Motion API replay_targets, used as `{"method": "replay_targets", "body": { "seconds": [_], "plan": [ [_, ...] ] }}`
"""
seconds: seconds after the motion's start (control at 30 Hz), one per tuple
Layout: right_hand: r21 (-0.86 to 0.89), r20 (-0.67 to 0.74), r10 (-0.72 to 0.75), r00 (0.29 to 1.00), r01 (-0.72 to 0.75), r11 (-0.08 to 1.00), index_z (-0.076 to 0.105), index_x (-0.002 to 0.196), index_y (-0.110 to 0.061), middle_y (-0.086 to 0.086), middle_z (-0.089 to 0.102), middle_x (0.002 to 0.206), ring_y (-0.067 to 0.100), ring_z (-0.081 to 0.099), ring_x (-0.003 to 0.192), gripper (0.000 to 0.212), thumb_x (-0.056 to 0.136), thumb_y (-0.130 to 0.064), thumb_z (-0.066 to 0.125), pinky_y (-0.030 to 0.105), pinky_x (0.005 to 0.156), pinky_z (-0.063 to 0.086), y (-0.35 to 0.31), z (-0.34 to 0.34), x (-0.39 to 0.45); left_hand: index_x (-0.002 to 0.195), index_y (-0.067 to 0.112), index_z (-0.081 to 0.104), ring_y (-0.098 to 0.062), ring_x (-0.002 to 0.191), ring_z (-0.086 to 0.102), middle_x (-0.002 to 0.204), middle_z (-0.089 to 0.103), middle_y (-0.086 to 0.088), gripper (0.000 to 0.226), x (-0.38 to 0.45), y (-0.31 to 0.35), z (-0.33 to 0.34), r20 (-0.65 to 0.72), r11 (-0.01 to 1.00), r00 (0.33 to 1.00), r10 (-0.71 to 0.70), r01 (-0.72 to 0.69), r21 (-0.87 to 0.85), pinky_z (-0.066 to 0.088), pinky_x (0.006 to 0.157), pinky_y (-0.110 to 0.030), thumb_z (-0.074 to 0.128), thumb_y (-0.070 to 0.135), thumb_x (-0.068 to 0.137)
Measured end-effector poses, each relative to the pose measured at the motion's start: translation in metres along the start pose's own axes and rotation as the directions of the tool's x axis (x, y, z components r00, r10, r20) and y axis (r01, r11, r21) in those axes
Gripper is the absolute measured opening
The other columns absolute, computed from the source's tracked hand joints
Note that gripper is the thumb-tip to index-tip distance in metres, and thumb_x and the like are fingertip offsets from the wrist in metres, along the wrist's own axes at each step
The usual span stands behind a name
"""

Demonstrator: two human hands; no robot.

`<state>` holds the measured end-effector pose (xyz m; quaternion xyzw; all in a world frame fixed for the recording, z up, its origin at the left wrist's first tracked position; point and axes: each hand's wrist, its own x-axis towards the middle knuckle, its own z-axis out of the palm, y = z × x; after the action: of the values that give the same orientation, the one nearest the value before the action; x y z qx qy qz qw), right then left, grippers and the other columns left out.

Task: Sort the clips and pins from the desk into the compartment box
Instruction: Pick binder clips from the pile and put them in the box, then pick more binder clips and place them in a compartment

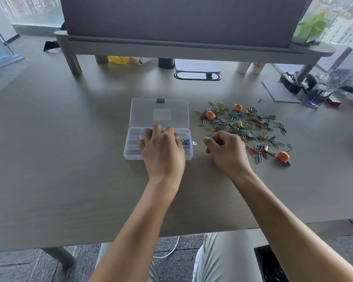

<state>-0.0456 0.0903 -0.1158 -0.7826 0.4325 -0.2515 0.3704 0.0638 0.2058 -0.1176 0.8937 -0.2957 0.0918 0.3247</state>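
Box [130,148] clear plastic, sits mid-bench [59,159], lid [143,112] flipped open to the far side. Left hand [161,148] hovers over the compartments, fingers spread and blurred, can't tell if it holds anything. 1 dark binder clip [186,142] in a right-side compartment. Right hand [225,149] just right of the box, fingers curled; can't tell what, if anything, it pinches. Clip pile [245,125] right of the box, with 3 orange round pieces [210,115] among it.

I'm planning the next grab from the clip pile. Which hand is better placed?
Right. The right hand sits at the near edge of the clip pile, while the left hand is over the compartment box.
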Motion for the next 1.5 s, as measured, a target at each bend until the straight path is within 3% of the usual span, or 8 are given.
{"method": "replay_targets", "body": {
  "seconds": [0.1, 0.17, 0.23, 0.37, 0.63, 0.9, 1.17, 1.5],
  "plan": [
    [0.004, -0.004, -0.02, 1.0, 0.02, 1.0, 0.071, 0.076, -0.02, -0.007, 0.072, 0.069, 0.007, 0.062, 0.065, 0.02, 0.092, -0.032, 0.068, 0.023, 0.061, 0.044, 0.003, -0.001, -0.002, 0.1, 0.018, 0.075, -0.031, 0.121, 0.047, 0.12, 0.062, -0.005, 0.023, -0.017, 0.004, -0.001, 0.023, 0.992, 0.996, 0.089, -0.091, 0.092, 0.036, 0.102, -0.051, 0.055, 0.025, 0.09],
    [0.005, -0.009, -0.036, 0.999, 0.036, 0.999, 0.071, 0.076, -0.02, -0.007, 0.072, 0.069, 0.007, 0.062, 0.065, 0.021, 0.093, -0.032, 0.068, 0.023, 0.061, 0.044, 0.005, -0.003, -0.005, 0.111, 0.02, 0.072, -0.031, 0.14, 0.034, 0.14, 0.052, -0.008, 0.031, -0.025, 0.003, -0.002, 0.141, 0.986, 0.987, 0.082, -0.101, 0.132, 0.02, 0.116, -0.059, 0.047, 0.033, 0.096],
    [-0.001, -0.008, -0.051, 0.999, 0.051, 0.999, 0.071, 0.076, -0.019, -0.007, 0.072, 0.069, 0.007, 0.062, 0.064, 0.022, 0.093, -0.033, 0.068, 0.023, 0.061, 0.044, 0.006, -0.005, -0.008, 0.125, 0.024, 0.064, -0.03, 0.149, 0.021, 0.155, 0.039, -0.008, 0.039, -0.028, -0.002, -0.002, 0.225, 0.986, 0.972, 0.065, -0.097, 0.135, 0.008, 0.119, -0.063, 0.039, 0.04, 0.1],
    [-0.003, -0.019, -0.074, 0.997, 0.074, 0.997, 0.07, 0.075, -0.019, -0.007, 0.072, 0.07, 0.009, 0.063, 0.067, 0.024, 0.094, -0.033, 0.068, 0.024, 0.061, 0.046, 0.01, -0.011, -0.018, 0.132, 0.028, 0.058, -0.027, 0.153, 0.012, 0.16, 0.031, -0.005, 0.043, -0.03, -0.009, -0.004, 0.259, 0.983, 0.963, 0.079, -0.118, 0.138, 0.004, 0.12, -0.063, 0.033, 0.046, 0.101],
    [-0.064, -0.119, -0.093, 0.989, 0.086, 0.994, 0.071, 0.079, -0.022, -0.005, 0.071, 0.071, 0.017, 0.067, 0.072, 0.018, 0.091, -0.035, 0.07, 0.035, 0.07, 0.056, 0.034, -0.042, -0.033, 0.132, 0.021, 0.058, -0.025, 0.149, 0.021, 0.154, 0.039, -0.006, 0.045, -0.038, 0.019, -0.009, 0.222, 0.993, 0.971, 0.092, -0.107, 0.058, 0.007, 0.121, -0.057, 0.044, 0.048, 0.099],
    [-0.174, -0.239, -0.059, 0.969, 0.017, 0.985, 0.074, 0.086, -0.028, -0.009, 0.068, 0.08, 0.015, 0.062, 0.075, 0.004, 0.09, -0.027, 0.072, 0.029, 0.068, 0.047, 0.071, -0.095, -0.043, 0.128, 0.022, 0.062, -0.024, 0.136, 0.039, 0.138, 0.054, -0.003, 0.044, -0.045, 0.072, 0.015, 0.279, 0.975, 0.934, 0.222, -0.214, -0.061, 0.02, 0.118, -0.053, 0.048, 0.05, 0.097],
    [-0.326, -0.313, -0.038, 0.949, -0.07, 0.943, 0.076, 0.106, -0.023, 0.001, 0.061, 0.102, 0.026, 0.054, 0.108, 0.02, 0.087, -0.026, 0.073, 0.027, 0.081, 0.035, 0.096, -0.125, -0.026, 0.125, 0.02, 0.063, -0.026, 0.121, 0.055, 0.126, 0.062, -0.004, 0.044, -0.034, 0.114, 0.045, 0.361, 0.954, 0.883, 0.3, -0.283, -0.1, 0.035, 0.11, -0.045, 0.048, 0.049, 0.097],
    [-0.324, -0.243, -0.07, 0.968, -0.013, 0.946, 0.074, 0.114, -0.024, 0.001, 0.063, 0.116, 0.023, 0.052, 0.117, 0.028, 0.088, -0.034, 0.074, 0.032, 0.095, 0.042, 0.098, -0.121, 0.035, 0.104, 0.007, 0.067, -0.031, 0.105, 0.058, 0.107, 0.064, -0.012, 0.018, 0.036, 0.149, 0.101, 0.35, 0.929, 0.87, 0.346, -0.37, 0.001, 0.051, 0.087, -0.044, 0.057, 0.014, 0.091]
  ]
}}
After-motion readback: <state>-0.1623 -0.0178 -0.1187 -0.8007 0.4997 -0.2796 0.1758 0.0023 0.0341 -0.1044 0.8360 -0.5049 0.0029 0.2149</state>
